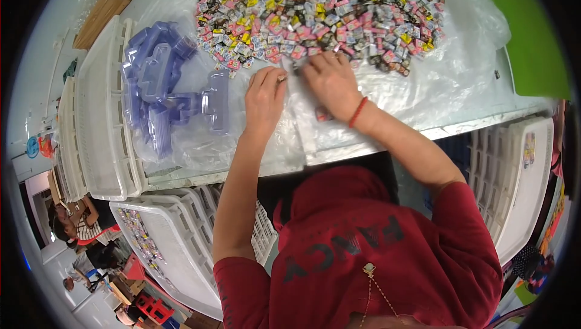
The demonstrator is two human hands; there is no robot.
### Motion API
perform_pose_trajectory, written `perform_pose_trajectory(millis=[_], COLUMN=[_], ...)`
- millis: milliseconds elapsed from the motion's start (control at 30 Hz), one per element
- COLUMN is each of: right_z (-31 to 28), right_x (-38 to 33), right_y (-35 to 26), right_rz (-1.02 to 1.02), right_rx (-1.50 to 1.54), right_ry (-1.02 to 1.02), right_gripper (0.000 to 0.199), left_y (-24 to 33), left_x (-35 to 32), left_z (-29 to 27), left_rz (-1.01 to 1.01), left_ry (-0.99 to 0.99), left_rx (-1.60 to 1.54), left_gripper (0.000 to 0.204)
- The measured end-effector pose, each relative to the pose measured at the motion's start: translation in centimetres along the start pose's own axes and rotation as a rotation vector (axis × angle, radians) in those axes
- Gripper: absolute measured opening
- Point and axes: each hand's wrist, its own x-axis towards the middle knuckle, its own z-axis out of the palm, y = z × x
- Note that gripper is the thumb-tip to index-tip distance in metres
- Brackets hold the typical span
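Observation:
A broad heap of small printed block-like pieces (290,14), in pink, yellow, white and black, covers the far part of the table. Just in front of its near edge, my left hand (264,99) is closed, thumb and finger pinching one small piece (281,78). My right hand (333,81) reaches to the heap's near edge with bent fingers. It is slightly blurred and its fingertips are hidden, so what it grips, if anything, does not show. A loose reddish piece (322,114) lies beside my right wrist.
Clear plastic sheeting (417,99) covers the table. Blue-tinted clear plastic trays (156,72) are piled at left, beside white crates (106,111). More white crates stand below the table on both sides. A green surface (526,32) lies far right. Other people sit at lower left.

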Motion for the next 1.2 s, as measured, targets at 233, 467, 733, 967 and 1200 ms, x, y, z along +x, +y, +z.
perform_pose_trajectory(millis=[233, 467, 733, 967, 1200], right_z=[-1.0, -5.5, -6.6, -6.9, -5.9], right_x=[-0.2, -4.2, -7.6, -8.1, -8.8], right_y=[1.4, 4.2, 5.6, 4.8, 5.2], right_rz=[-0.025, 0.06, 0.19, 0.123, 0.049], right_rx=[0.268, 0.459, 0.426, 0.518, 0.506], right_ry=[0.115, 0.085, 0.029, -0.034, -0.071], right_gripper=[0.025, 0.028, 0.024, 0.024, 0.025], left_y=[1.1, 1.1, 0.0, 2.2, 8.4], left_x=[0.0, -0.5, 2.1, 0.7, -2.8], left_z=[-1.6, -1.6, -2.9, -3.8, 3.3], left_rz=[-0.03, 0.113, 0.23, 0.011, 0.212], left_ry=[-0.13, -0.146, -0.476, -0.328, -0.093], left_rx=[0.063, 0.07, 0.102, -0.027, -0.11], left_gripper=[0.021, 0.02, 0.03, 0.03, 0.027])
